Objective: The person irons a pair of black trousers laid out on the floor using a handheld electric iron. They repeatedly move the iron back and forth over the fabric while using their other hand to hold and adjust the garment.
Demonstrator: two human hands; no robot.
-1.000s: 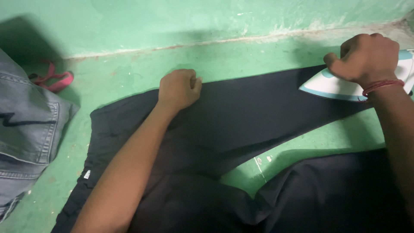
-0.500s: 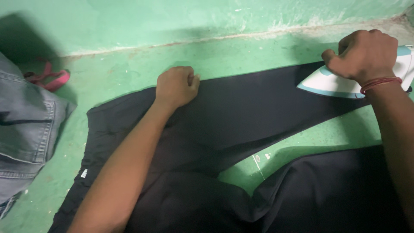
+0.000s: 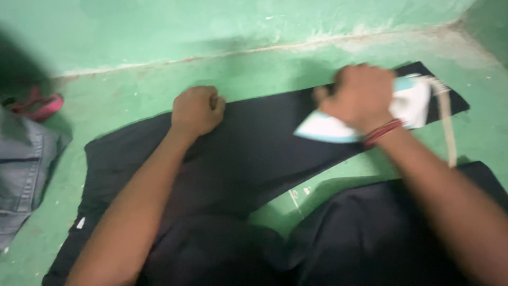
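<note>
Black trousers point(image 3: 254, 153) lie flat on the green floor, one leg stretching to the upper right. My left hand point(image 3: 196, 109) is a fist pressing on the upper edge of the trousers near the waist end. My right hand point(image 3: 360, 95) grips the handle of a white and light-blue iron point(image 3: 338, 127), which rests on the trouser leg with its tip pointing left. A pale cord point(image 3: 448, 127) runs from the back of the iron. The view is blurred by motion.
Folded grey jeans point(image 3: 24, 169) lie at the left edge. A pink strap or slipper point(image 3: 39, 106) sits by the green wall point(image 3: 211, 26) at the far left. A second black cloth point(image 3: 391, 233) covers the lower right.
My right hand has slid the iron leftward along the trouser leg, toward my left hand. The leg's far end and the cord now show. My left fist has stayed on the trousers.
</note>
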